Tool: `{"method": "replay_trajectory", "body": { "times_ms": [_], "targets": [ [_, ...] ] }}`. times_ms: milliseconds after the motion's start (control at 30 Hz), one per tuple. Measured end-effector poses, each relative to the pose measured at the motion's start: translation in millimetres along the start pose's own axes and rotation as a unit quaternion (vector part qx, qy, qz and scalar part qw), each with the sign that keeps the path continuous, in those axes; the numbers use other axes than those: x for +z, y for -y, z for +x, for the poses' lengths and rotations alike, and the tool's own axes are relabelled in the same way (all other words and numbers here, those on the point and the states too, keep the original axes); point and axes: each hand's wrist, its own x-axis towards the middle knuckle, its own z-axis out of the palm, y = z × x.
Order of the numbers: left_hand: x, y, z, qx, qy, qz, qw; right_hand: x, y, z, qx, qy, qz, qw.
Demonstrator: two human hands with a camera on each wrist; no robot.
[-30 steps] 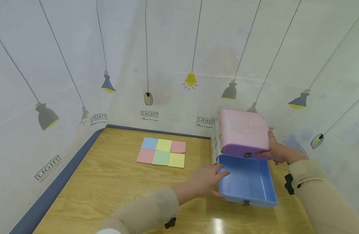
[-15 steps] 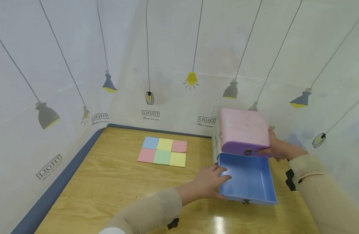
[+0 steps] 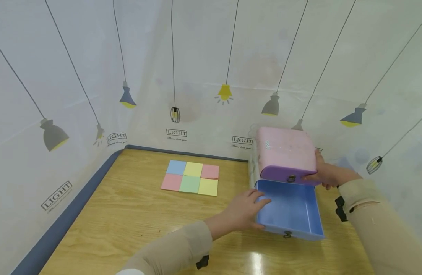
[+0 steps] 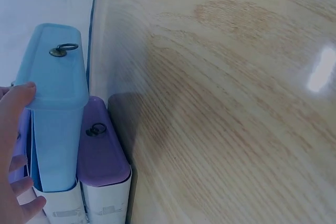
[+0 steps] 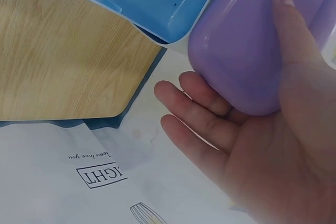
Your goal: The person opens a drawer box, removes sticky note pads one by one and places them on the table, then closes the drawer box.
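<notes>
A small drawer cabinet with a pink top [image 3: 286, 149] stands at the back right of the table. Its upper drawer has a purple front [image 5: 241, 51] with a ring pull. Below it, the blue drawer [image 3: 286, 206] is pulled far out, its visible inside bare. My left hand [image 3: 243, 210] lies at that drawer's left side, its thumb touching the front edge and its other fingers loosely extended. With the thumb on the purple front and the fingers along the right side, my right hand [image 3: 329, 173] rests against the cabinet. Another purple drawer front [image 4: 102, 142] shows in the left wrist view.
Several coloured sticky note pads [image 3: 190, 177] lie in two rows on the wooden table [image 3: 128, 214], left of the cabinet. Behind and beside the table hangs a pale sheet [image 3: 197, 49] printed with lamps.
The blue drawer's front sits slightly farther in than half a second ago, and my left hand stays at its side. My right hand holds its place on the cabinet.
</notes>
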Motion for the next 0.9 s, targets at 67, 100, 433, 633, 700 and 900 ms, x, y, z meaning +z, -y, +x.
{"method": "replay_trajectory", "body": {
  "times_ms": [67,100,433,633,700,900],
  "targets": [
    [-0.4,1.3,0.2,0.001,-0.007,-0.002,1.0,-2.2,-0.4,1.6,0.011,0.005,-0.002,0.9999],
    [-0.8,1.8,0.5,0.002,-0.011,-0.001,0.9999,-3.0,-0.3,1.9,0.014,0.007,-0.003,0.9999],
    [3.0,4.1,8.5,0.0,-0.056,0.005,0.9984,-0.3,6.5,-9.5,-0.004,0.012,-0.002,0.9999],
    [6.9,6.4,21.9,-0.01,-0.069,0.013,0.9975,1.7,4.4,-8.5,0.005,0.006,-0.003,1.0],
    [6.6,7.2,27.2,-0.023,-0.066,-0.006,0.9976,1.4,2.9,-7.6,0.007,0.004,-0.005,1.0],
    [4.7,9.0,34.5,-0.109,-0.046,-0.109,0.9869,-0.7,2.0,-6.8,0.016,0.002,-0.018,0.9997]
  ]
}}
